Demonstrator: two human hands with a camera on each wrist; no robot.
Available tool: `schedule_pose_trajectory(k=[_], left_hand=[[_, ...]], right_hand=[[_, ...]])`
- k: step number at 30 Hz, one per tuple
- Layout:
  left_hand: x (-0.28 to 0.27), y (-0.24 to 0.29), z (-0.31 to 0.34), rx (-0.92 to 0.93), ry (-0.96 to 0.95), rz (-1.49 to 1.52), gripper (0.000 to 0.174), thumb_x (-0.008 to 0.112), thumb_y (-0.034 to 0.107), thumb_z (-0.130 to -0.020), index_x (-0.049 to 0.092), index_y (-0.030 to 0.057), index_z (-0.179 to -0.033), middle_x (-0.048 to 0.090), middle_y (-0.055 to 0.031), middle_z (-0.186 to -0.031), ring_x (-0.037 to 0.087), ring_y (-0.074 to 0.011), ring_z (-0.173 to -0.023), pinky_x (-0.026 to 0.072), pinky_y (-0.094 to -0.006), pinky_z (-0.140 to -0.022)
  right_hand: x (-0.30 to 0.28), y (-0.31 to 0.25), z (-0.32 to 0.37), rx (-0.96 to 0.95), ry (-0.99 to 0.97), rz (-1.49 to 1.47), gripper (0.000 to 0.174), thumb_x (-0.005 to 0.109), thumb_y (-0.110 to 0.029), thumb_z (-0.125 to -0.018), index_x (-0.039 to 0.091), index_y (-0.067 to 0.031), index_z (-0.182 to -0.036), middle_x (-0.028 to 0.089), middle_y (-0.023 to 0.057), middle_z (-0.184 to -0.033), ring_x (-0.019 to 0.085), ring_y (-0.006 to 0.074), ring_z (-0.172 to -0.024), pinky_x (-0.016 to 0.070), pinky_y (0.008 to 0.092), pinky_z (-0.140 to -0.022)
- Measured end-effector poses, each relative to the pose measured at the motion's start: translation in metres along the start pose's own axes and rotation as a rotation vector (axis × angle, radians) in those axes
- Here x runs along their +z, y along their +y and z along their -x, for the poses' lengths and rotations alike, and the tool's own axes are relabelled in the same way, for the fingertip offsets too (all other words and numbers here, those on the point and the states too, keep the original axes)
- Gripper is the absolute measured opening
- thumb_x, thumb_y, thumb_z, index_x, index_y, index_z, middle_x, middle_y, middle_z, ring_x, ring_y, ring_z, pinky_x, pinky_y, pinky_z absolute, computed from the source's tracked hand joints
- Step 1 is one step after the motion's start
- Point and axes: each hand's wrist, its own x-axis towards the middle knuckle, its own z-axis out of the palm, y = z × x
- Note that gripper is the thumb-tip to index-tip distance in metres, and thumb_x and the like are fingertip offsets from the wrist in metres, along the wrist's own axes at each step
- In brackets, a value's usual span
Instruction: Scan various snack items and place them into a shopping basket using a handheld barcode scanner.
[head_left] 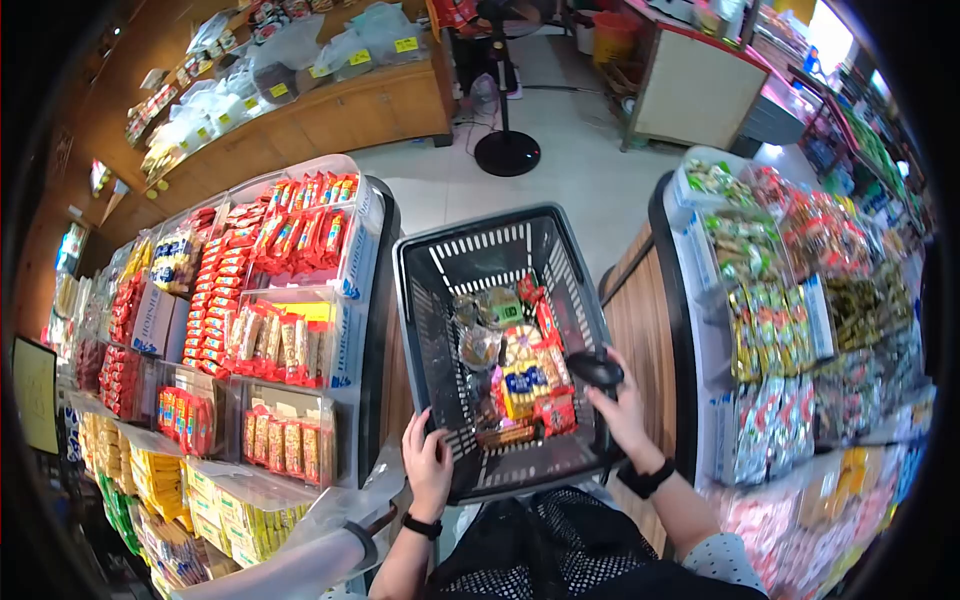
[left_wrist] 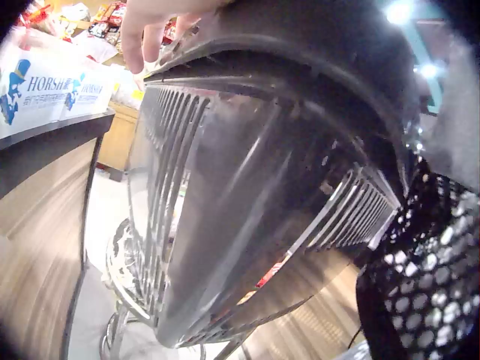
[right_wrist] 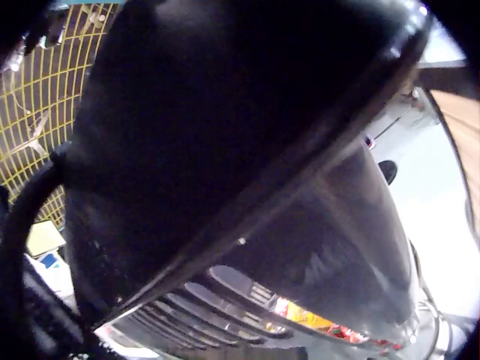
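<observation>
A dark slatted shopping basket [head_left: 480,480] stands between two display counters, with several packaged snacks [head_left: 535,380] inside. At its near left corner my left hand [head_left: 429,465] grips the rim; the left wrist view shows fingers [left_wrist: 142,41] bent over the edge of the basket [left_wrist: 232,187]. My right hand [head_left: 625,410] holds a rounded black piece [head_left: 595,370] at the right rim, thumb on the basket side. In the right wrist view a large black surface [right_wrist: 187,142] hides that hand, with the basket's slatted side [right_wrist: 225,300] below it.
Divided bins of red-wrapped snacks [head_left: 210,300] line the left counter; green, yellow and silver packets [head_left: 775,410] fill the right one. Beyond the basket, a round black stand base [head_left: 507,154] rests on the pale floor [head_left: 420,175]. A wooden display [head_left: 360,105] with bagged goods is behind left.
</observation>
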Motion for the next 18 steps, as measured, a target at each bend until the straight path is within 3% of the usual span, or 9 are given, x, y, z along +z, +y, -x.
schedule_pose_trajectory(k=[1,3,5,8,12,15,17,18], left_hand=[[0.000,0.001,-0.002,-0.017,-0.001,-0.015,0.016,0.059,-0.003,-0.068,0.059,0.0052,-0.083,0.049,-0.0122,-0.121,0.040,-0.0336,-0.117,0.0344,-0.0413,-0.096],[0.003,0.003,-0.006,-0.050,0.010,-0.052,0.016,0.060,-0.002,-0.068,0.059,0.0049,-0.082,0.050,-0.0107,-0.121,0.043,-0.0324,-0.115,0.0353,-0.0402,-0.095],[0.002,0.005,-0.008,-0.093,-0.027,-0.029,0.017,0.060,-0.003,-0.066,0.059,0.0044,-0.082,0.050,-0.0099,-0.121,0.045,-0.0310,-0.112,0.0359,-0.0394,-0.094],[0.000,0.008,-0.013,-0.108,-0.026,-0.051,0.018,0.060,-0.003,-0.065,0.059,0.0041,-0.082,0.051,-0.0098,-0.120,0.047,-0.0304,-0.109,0.0375,-0.0389,-0.092],[-0.003,0.007,-0.016,-0.113,-0.046,-0.044,0.019,0.060,-0.002,-0.065,0.059,0.0044,-0.083,0.052,-0.0098,-0.119,0.047,-0.0307,-0.108,0.0394,-0.0389,-0.091],[-0.003,0.003,-0.014,-0.122,-0.037,-0.015,0.019,0.060,-0.001,-0.065,0.060,0.0047,-0.084,0.051,-0.0097,-0.119,0.046,-0.0312,-0.108,0.0398,-0.0391,-0.090],[-0.004,0.002,-0.013,-0.116,-0.028,0.003,0.019,0.060,-0.001,-0.066,0.060,0.0044,-0.083,0.051,-0.0097,-0.119,0.046,-0.0312,-0.109,0.0398,-0.0392,-0.091],[-0.005,0.002,-0.012,-0.138,-0.023,0.045,0.019,0.060,-0.001,-0.066,0.061,0.0047,-0.083,0.051,-0.0094,-0.119,0.046,-0.0313,-0.109,0.0396,-0.0391,-0.091]], right_hand=[[0.002,-0.003,0.000,0.073,0.013,-0.160,0.060,0.068,-0.015,-0.073,0.042,-0.0090,-0.127,0.048,0.0102,-0.122,0.050,0.0217,-0.110,0.0378,0.0306,-0.093],[-0.001,-0.016,-0.004,0.120,0.019,-0.074,0.048,0.068,-0.014,-0.072,0.053,-0.0091,-0.117,0.047,0.0109,-0.123,0.048,0.0261,-0.113,0.0367,0.0331,-0.094],[-0.004,-0.018,-0.009,0.010,-0.013,0.056,0.037,0.068,-0.014,-0.072,0.059,-0.0060,-0.107,0.043,0.0120,-0.128,0.044,0.0273,-0.116,0.0350,0.0335,-0.096],[-0.002,-0.019,-0.013,0.059,-0.011,-0.031,0.028,0.067,-0.013,-0.072,0.062,-0.0032,-0.097,0.039,0.0128,-0.132,0.042,0.0277,-0.118,0.0331,0.0333,-0.097],[-0.001,-0.014,-0.013,0.153,-0.050,-0.098,0.051,0.065,-0.011,-0.073,0.048,-0.0026,-0.120,0.041,0.0106,-0.130,0.042,0.0257,-0.118,0.0327,0.0328,-0.098],[0.001,-0.013,-0.016,0.154,-0.054,-0.100,0.056,0.065,-0.007,-0.072,0.044,-0.0032,-0.124,0.044,0.0108,-0.127,0.046,0.0229,-0.114,0.0348,0.0318,-0.096],[0.002,-0.014,-0.017,0.182,-0.076,-0.262,0.068,0.062,0.003,-0.072,0.031,-0.0058,-0.132,0.049,0.0107,-0.120,0.052,0.0158,-0.104,0.0399,0.0280,-0.091],[0.002,-0.015,-0.017,0.187,-0.074,-0.301,0.067,0.061,0.003,-0.073,0.031,-0.0059,-0.132,0.049,0.0101,-0.118,0.052,0.0159,-0.103,0.0403,0.0278,-0.091]])
